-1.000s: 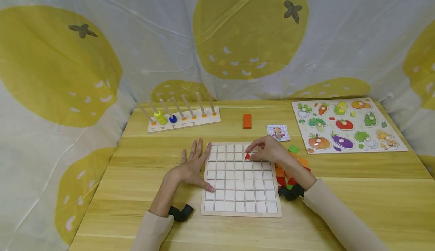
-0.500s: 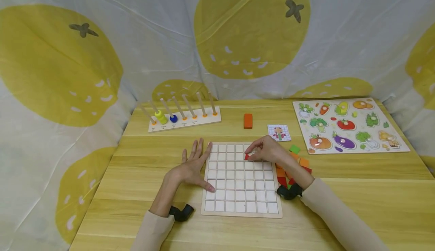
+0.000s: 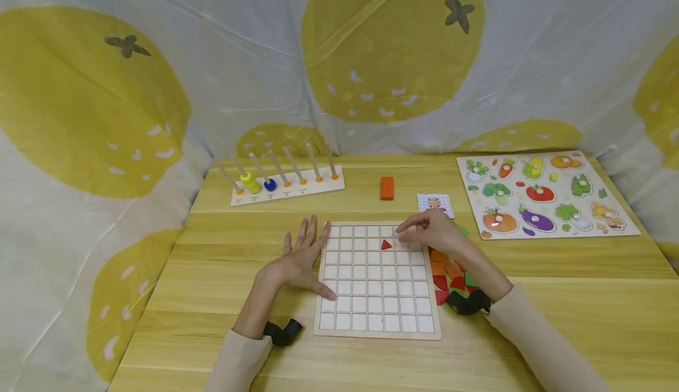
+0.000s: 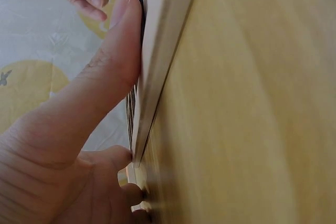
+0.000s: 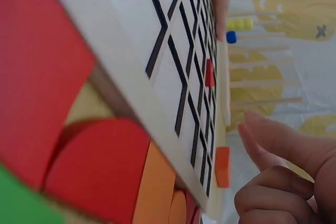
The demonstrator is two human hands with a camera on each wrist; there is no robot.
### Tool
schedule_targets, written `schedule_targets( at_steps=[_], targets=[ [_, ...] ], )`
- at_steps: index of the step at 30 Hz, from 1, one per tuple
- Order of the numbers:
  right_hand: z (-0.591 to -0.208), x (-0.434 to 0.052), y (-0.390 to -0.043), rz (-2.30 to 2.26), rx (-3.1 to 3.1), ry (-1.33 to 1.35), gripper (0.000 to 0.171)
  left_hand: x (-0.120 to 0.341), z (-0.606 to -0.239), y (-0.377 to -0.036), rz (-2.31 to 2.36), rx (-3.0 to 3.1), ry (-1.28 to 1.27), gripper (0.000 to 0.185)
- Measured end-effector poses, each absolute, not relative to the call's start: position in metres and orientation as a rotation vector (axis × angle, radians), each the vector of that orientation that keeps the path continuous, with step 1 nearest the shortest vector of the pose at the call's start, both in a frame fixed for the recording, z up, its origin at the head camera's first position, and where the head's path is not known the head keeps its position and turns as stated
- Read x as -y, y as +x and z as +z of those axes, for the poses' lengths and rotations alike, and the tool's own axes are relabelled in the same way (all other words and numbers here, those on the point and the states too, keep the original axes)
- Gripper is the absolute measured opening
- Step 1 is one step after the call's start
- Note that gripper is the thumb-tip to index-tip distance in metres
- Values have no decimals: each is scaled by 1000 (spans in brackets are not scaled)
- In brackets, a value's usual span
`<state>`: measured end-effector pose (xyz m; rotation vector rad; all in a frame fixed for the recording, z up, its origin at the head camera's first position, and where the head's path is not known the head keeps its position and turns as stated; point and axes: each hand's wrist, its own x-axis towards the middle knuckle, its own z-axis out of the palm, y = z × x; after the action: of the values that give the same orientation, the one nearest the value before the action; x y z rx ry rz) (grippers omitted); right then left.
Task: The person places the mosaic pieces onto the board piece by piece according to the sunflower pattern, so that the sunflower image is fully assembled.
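A wooden board (image 3: 323, 330) with a grid of square cells lies flat on the table. One red triangle (image 3: 386, 244) sits in the second row from its far edge, a little right of the middle. My left hand (image 3: 297, 266) rests spread along the board's left side, thumb (image 4: 118, 40) over the rim, other fingers beyond it. Over the far right cells hovers my right hand (image 3: 436, 233), thumb and index fingertips (image 5: 252, 119) slightly apart with nothing between them, remaining fingers bent. It partly covers a small picture card (image 3: 424, 201) with a gridded pattern.
Several red, orange and green flat pieces (image 3: 453, 270) are heaped against the board's right side, partly under the right forearm. Farther back stand a peg rack (image 3: 323, 184) with yellow and blue beads, an orange block (image 3: 387, 188) and a vegetable puzzle board (image 3: 578, 218).
My right hand has let go of the red triangle, which stays in its cell, and has moved a little to the right. The left hand keeps its place.
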<state>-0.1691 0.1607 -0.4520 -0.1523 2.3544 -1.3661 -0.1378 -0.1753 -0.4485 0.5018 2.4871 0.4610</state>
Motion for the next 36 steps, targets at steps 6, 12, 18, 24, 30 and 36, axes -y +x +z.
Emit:
schedule_targets(
  at_steps=[6,12,18,24,30,36],
  targets=[
    [-454,-195,-158,-1360,-2392,-64,25,176,-447,-137,468,-2484,505,150],
    [-456,-218,-144,-1312,-2442,-34,29,176,-445,-137,484,-2491,497,149],
    [-454,-237,-136,-1248,-2528,-39,30,176,-446,-137,480,-2489,497,149],
    [-452,-249,-135,-1184,-2586,-29,33,175,-446,-138,478,-2493,500,149],
    [-453,-251,-134,-1169,-2610,-16,33,176,-446,-138,476,-2492,524,149],
    [-454,-251,-132,-1145,-2642,13,32,176,-447,-136,488,-2487,532,149]
  ],
)
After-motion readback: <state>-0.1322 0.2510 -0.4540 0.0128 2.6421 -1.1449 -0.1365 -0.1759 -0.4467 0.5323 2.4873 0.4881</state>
